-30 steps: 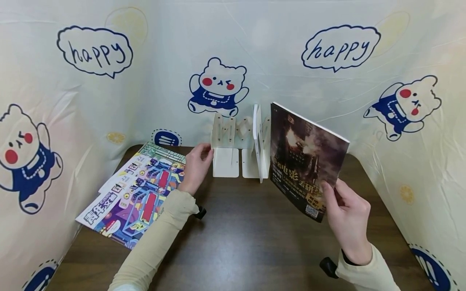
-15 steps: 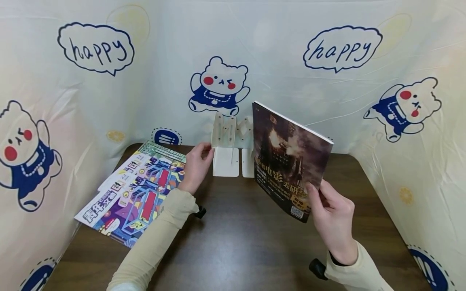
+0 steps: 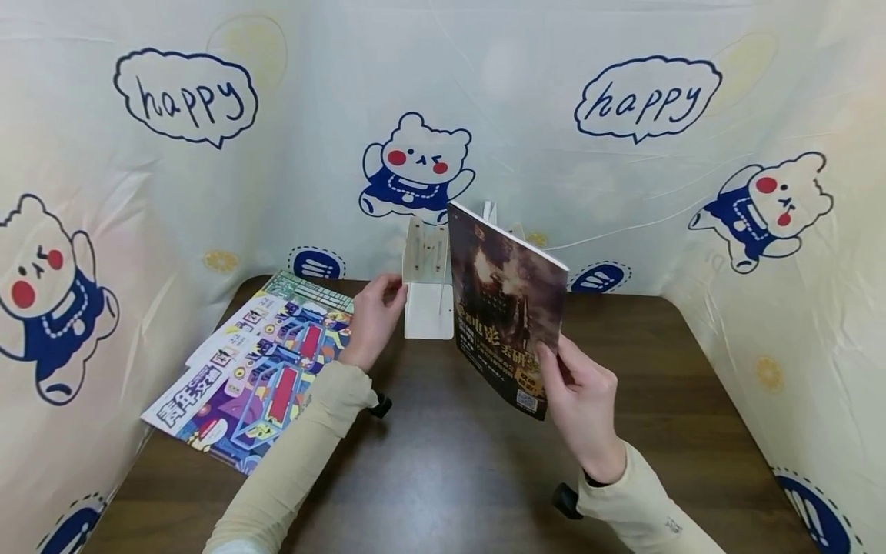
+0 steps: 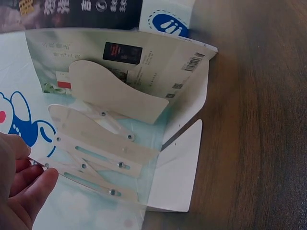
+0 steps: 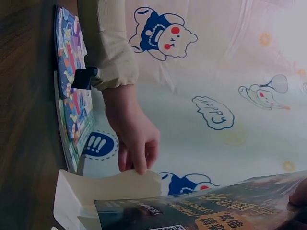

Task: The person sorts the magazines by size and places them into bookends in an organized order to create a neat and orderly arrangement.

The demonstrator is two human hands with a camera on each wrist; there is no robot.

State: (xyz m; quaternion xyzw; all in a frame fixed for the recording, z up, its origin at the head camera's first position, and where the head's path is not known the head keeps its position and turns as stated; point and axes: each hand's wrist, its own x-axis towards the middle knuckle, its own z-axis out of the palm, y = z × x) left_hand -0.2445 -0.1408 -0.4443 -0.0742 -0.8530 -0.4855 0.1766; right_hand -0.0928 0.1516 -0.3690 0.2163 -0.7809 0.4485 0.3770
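Note:
My left hand [image 3: 377, 319] pinches the edge of the left upright of a cream folding bookend [image 3: 429, 312], as the left wrist view shows with the thumb and fingers [image 4: 41, 191] at that edge. In my right hand [image 3: 584, 396] a magazine [image 3: 508, 300] with a dark, smoky cover and gold lettering is gripped at its lower right edge. It is held upright and tilted, overlapping the bookend's right part in the head view. A pale book [image 4: 158, 62] with a barcode stands between the bookend's uprights, mostly hidden behind the magazine in the head view.
Several overlapping magazines [image 3: 277, 385] with colourful covers lie at the left of the dark wooden table [image 3: 450, 477]. A printed cloth curtain [image 3: 526, 115] encloses the table at the back and sides.
My right hand has carried the dark magazine leftward, from right of the bookend to in front of its right part. The left hand stays at the bookend's left upright.

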